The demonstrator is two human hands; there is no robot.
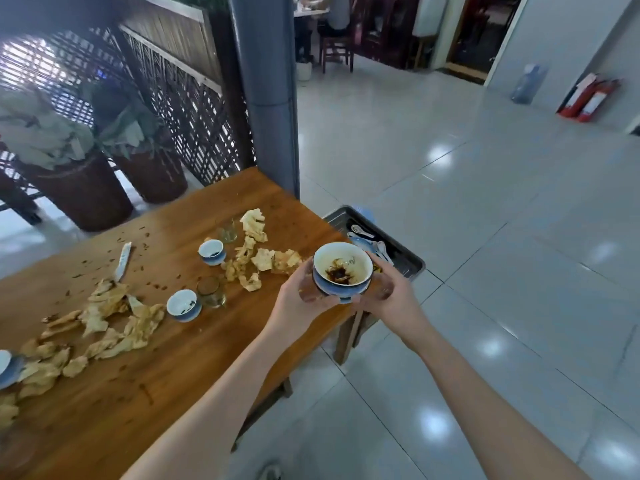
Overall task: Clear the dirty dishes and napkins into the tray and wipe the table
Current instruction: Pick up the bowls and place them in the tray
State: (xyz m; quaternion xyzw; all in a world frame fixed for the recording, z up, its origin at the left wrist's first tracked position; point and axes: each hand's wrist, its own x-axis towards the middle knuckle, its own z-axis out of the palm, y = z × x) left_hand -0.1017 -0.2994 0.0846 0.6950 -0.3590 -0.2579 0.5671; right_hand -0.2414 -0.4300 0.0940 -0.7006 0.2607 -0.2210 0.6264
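Blue bowl (343,268), dark dregs inside, held over the right edge of the table (180,382), between both hands; left hand (301,296) curled round its left side; right hand (384,294) gripping its right side; tray (412,266) just beyond the bowl; crumpled napkins (114,327) and small bowls (211,251) lie left of the hands.
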